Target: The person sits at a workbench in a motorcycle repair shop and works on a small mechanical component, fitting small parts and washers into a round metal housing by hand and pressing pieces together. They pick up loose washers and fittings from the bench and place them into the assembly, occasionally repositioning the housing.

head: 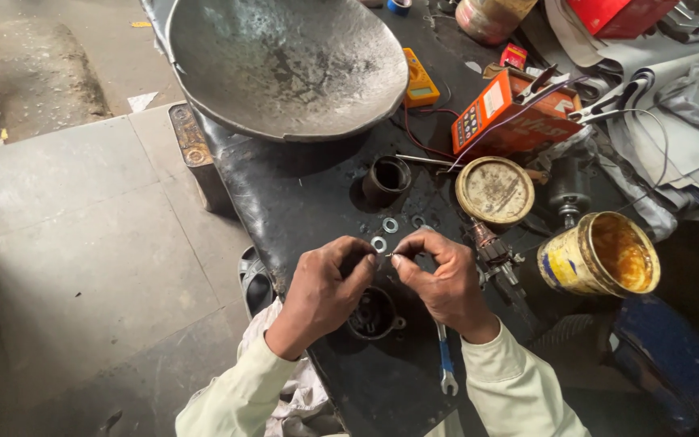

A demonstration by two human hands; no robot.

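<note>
Over the black workbench point(301, 194), a small washer point(387, 256) is pinched between both hands.

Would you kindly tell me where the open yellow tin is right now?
In the head view, the open yellow tin stands on the right side of the dark workbench, to the right of the right hand and below the round lid.

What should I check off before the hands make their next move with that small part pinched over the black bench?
1. Small part pinched between both hands: ok.
2. Left hand and right hand in view: ok.
3. Loose washers on the bench, near the fingers: ok.
4. Black round housing unobstructed: not ok, partly hidden by the hands.
5. Open grease tin upright, apart from the hands: ok.
6. What the part is: cannot tell.
</note>
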